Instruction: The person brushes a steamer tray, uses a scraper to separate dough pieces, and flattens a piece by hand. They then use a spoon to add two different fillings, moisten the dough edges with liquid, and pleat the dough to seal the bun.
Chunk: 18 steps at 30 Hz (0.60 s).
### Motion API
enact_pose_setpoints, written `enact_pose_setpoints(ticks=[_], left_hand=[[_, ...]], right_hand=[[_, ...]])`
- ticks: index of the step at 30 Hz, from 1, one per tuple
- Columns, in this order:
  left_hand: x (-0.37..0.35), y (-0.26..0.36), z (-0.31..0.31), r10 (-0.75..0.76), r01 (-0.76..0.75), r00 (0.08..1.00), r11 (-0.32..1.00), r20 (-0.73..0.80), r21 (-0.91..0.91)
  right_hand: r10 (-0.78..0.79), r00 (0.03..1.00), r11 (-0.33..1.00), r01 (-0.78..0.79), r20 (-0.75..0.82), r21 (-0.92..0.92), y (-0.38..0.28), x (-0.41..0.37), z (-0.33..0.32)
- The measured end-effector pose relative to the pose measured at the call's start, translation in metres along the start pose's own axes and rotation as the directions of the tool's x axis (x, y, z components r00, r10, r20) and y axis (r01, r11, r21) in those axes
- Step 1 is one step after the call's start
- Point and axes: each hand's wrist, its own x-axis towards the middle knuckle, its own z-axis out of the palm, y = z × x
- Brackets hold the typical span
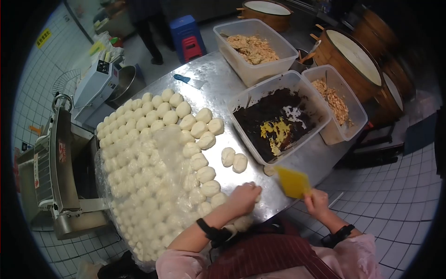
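Left grip (244,197) is curled palm-down, fingers closed over a dough ball (258,198) at the near tabletop (214,90) edge. Right grip (317,201), off to its right & past the edge, pinches a yellow scraper (292,182) w/ the blade pointing up-left. Just ahead of the left grip sit two loose dough balls (233,159). Ahead of the scraper is a tub of dark filling (274,122) w/ yellow streaks. Left of the left grip, rows of dough balls (153,153) lie partly under plastic sheet (139,204). Farther out are two tubs of crumbly filling (253,49).
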Motion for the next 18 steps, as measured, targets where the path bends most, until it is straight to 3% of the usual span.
enact_pose_setpoints(ticks=[1, 2, 3, 4, 5, 7, 8, 10, 11, 12, 14, 16, 18], left_hand=[[-0.008, 0.001, -0.013, -0.099, 0.099, 0.995, 0.995, -0.022, -0.023], [-0.014, -0.005, -0.020, -0.099, 0.098, 0.995, 0.995, -0.018, -0.027], [-0.018, -0.011, -0.027, -0.193, 0.196, 0.977, 0.980, -0.090, 0.024], [-0.018, -0.013, -0.030, -0.282, 0.296, 0.945, 0.953, -0.166, 0.069], [-0.018, -0.011, -0.032, -0.286, 0.299, 0.945, 0.952, -0.162, 0.066], [-0.024, -0.005, -0.040, -0.160, 0.177, 0.896, 0.984, -0.415, 0.004], [-0.027, -0.001, -0.044, -0.192, 0.212, 0.891, 0.977, -0.411, 0.003], [-0.035, 0.010, -0.047, -0.153, 0.120, 0.948, 0.984, -0.279, -0.133], [-0.042, 0.018, -0.048, -0.188, 0.170, 0.974, 0.975, -0.128, -0.143], [-0.047, 0.023, -0.043, -0.220, 0.202, 0.968, 0.969, -0.123, -0.143], [-0.054, 0.033, -0.032, -0.020, 0.011, 0.994, 0.996, -0.109, -0.083], [-0.064, 0.046, -0.025, -0.029, 0.027, 0.992, 0.999, -0.121, -0.023], [-0.072, 0.049, -0.012, -0.037, 0.037, 0.999, 0.999, -0.038, 0.004]], right_hand=[[0.004, 1.000, 1.000, -0.004, 0.001, 0.001, 0.003, -0.011, 0.003], [0.356, 0.933, 0.916, -0.337, -0.054, 0.216, 0.005, -0.021, 0.004], [0.668, 0.744, 0.683, -0.595, -0.031, 0.423, 0.009, -0.028, 0.004], [0.673, 0.739, 0.680, -0.602, -0.029, 0.420, 0.019, -0.033, 0.006], [0.750, 0.662, 0.554, -0.627, 0.000, 0.547, 0.032, -0.035, 0.011], [0.862, 0.486, 0.273, -0.686, 0.145, 0.675, 0.036, -0.018, 0.004], [0.853, 0.491, 0.262, -0.698, 0.179, 0.667, 0.043, -0.014, 0.004], [0.850, 0.471, 0.258, -0.762, 0.234, 0.594, 0.063, -0.017, 0.007], [0.839, 0.469, 0.244, -0.776, 0.274, 0.582, 0.061, -0.018, 0.009], [0.796, 0.502, 0.233, -0.770, 0.338, 0.595, 0.059, -0.016, 0.005], [0.737, 0.541, 0.225, -0.761, 0.405, 0.608, 0.051, -0.006, -0.002], [0.527, 0.569, 0.270, -0.816, 0.631, 0.511, 0.033, -0.004, -0.002], [0.436, 0.602, 0.343, -0.798, 0.669, 0.495, 0.032, -0.003, 0.007]])
